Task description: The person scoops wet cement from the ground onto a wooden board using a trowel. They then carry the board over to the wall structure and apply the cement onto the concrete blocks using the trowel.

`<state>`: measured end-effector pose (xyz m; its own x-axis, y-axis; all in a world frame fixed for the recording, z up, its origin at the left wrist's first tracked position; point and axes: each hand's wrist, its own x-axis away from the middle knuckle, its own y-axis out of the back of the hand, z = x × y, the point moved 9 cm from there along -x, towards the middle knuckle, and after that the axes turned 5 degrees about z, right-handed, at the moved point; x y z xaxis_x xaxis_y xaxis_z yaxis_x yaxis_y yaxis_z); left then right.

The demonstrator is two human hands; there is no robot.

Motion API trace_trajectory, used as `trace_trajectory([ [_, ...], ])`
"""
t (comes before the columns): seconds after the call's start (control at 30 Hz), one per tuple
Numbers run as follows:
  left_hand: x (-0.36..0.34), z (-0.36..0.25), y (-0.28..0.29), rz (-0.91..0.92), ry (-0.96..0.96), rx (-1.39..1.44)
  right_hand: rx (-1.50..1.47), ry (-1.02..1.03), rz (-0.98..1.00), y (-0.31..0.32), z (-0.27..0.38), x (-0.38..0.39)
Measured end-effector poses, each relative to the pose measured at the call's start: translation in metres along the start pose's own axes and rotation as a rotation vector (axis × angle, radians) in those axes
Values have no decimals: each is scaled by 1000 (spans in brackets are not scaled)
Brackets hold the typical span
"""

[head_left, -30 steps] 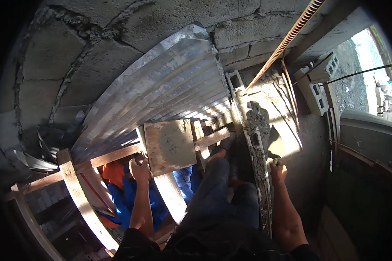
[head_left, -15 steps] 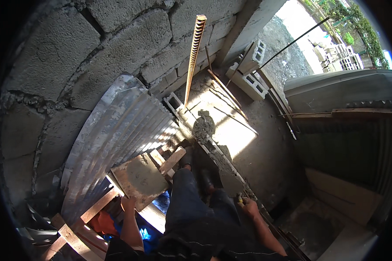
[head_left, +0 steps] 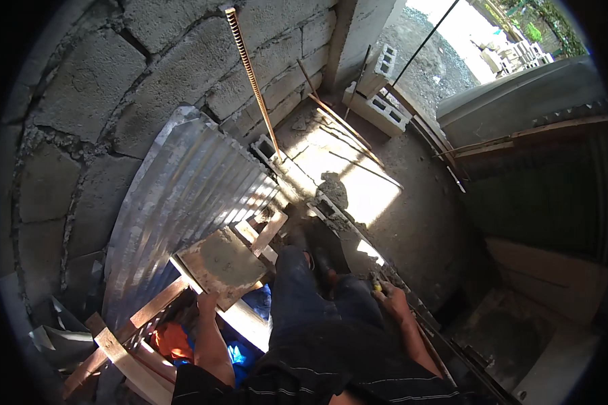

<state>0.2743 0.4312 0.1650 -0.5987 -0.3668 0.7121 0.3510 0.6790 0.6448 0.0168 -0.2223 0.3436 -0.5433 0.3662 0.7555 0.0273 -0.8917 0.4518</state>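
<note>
A square mortar board [head_left: 255,276] with wet grey mortar [head_left: 230,259] spread on it lies low on the left. My left hand [head_left: 208,302] is closed at its near edge, fingers mostly hidden. In my right hand [head_left: 393,300] is a trowel [head_left: 377,287], gripped by its yellowish handle. The grey shape beyond that hand may be the trowel's blade; I cannot tell for certain. A low course of hollow concrete blocks [head_left: 327,209] runs diagonally in front of my legs, just left of the right hand.
A ribbed steel bar [head_left: 251,77] stands up from the blocks. Corrugated metal sheets [head_left: 182,175] lean at the left against a block wall [head_left: 81,81]. Wooden planks [head_left: 125,358] cross at lower left. Loose hollow blocks [head_left: 380,113] sit at the far side.
The whole view has shifted and turned slightly. A grey lump seen over the block course now shows as a dark patch beyond it. Both hands keep their grips.
</note>
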Motion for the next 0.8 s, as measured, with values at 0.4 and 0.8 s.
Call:
trace_trajectory([
  [0.4, 28, -54, -11, 43, -275, 308, -21, -128, 34, 0, 1, 59],
  [0.8, 5, 1, 8, -209, -280, -63, 131, -151, 230, -30, -28, 108],
])
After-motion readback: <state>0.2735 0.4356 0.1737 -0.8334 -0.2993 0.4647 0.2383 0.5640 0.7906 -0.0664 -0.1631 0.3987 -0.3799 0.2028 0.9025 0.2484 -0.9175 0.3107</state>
